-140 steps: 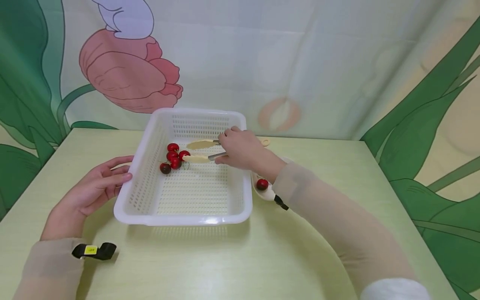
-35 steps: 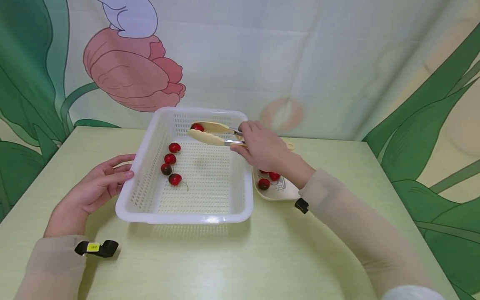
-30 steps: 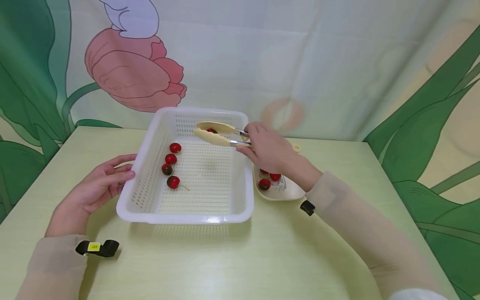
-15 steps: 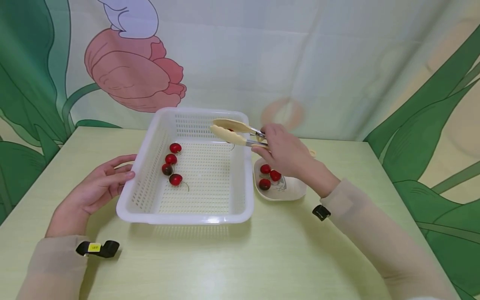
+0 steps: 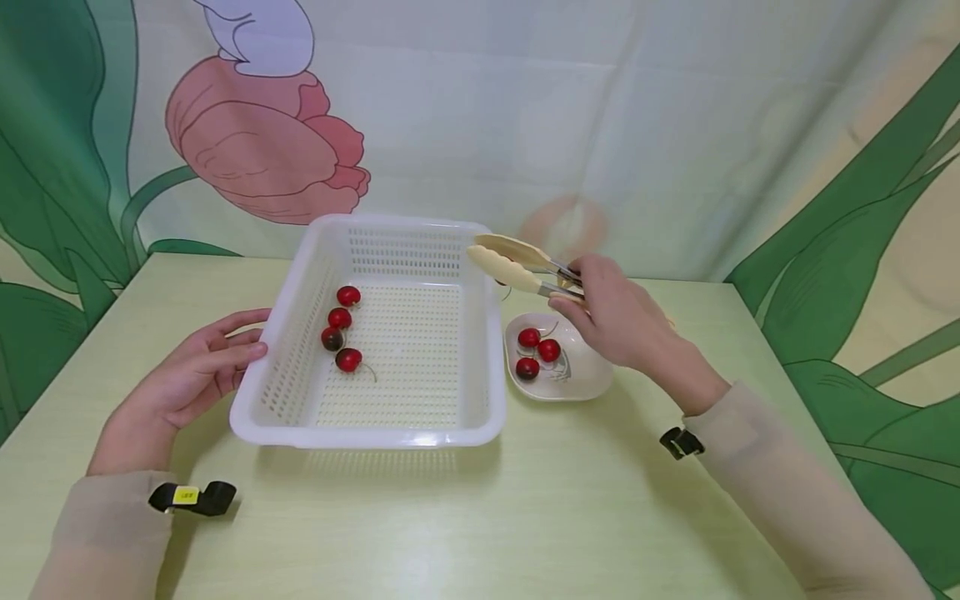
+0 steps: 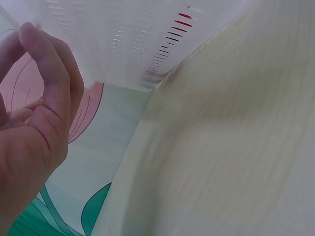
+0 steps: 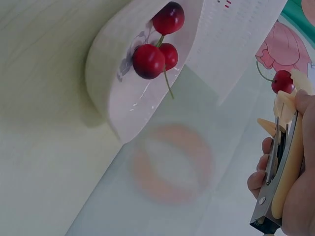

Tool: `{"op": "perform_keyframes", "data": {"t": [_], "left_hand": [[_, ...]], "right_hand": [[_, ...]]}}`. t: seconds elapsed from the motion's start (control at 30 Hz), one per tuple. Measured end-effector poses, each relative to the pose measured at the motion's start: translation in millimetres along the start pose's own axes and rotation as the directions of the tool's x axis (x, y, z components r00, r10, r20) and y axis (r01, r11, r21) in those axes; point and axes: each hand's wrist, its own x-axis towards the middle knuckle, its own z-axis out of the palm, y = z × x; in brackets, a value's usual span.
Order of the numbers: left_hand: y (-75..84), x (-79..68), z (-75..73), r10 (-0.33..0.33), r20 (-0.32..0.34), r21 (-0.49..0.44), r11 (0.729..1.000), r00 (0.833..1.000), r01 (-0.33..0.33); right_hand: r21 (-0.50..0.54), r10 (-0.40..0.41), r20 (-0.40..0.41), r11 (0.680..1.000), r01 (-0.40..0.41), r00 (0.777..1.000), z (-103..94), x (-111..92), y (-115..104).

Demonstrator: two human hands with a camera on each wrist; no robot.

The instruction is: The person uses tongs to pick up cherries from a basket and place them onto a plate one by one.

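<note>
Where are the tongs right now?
In the head view, right of centre: the right hand grips the tongs, whose tips show against the far right corner of the basket, up and left of the dish.

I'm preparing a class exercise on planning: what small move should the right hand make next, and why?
Probably the right hand should bring the tongs over the white dish and lower them: they grip a cherry, and the dish beside the basket holds three cherries.
</note>
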Motion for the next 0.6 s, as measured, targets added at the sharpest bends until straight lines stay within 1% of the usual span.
{"op": "perform_keyframes", "data": {"t": [0.2,0.43,0.6], "left_hand": [[0.3,-0.4,0.1,-0.004,-0.013,0.01,1.0,1.0,0.004],[2.1,-0.6,2.9,-0.004,-0.008,0.005,1.0,1.0,0.004],[2.5,-1.0,3.4,-0.004,-0.015,0.005,1.0,1.0,0.004]], "right_hand": [[0.001,0.031,0.001,1.0,-0.031,1.0,-0.9,-14.1,12.8],[-0.008,0.053,0.019,0.999,-0.053,0.998,3.5,-30.8,29.2],[-0.004,0.107,0.048,0.994,-0.107,0.993,10.3,-40.2,40.3]]}}
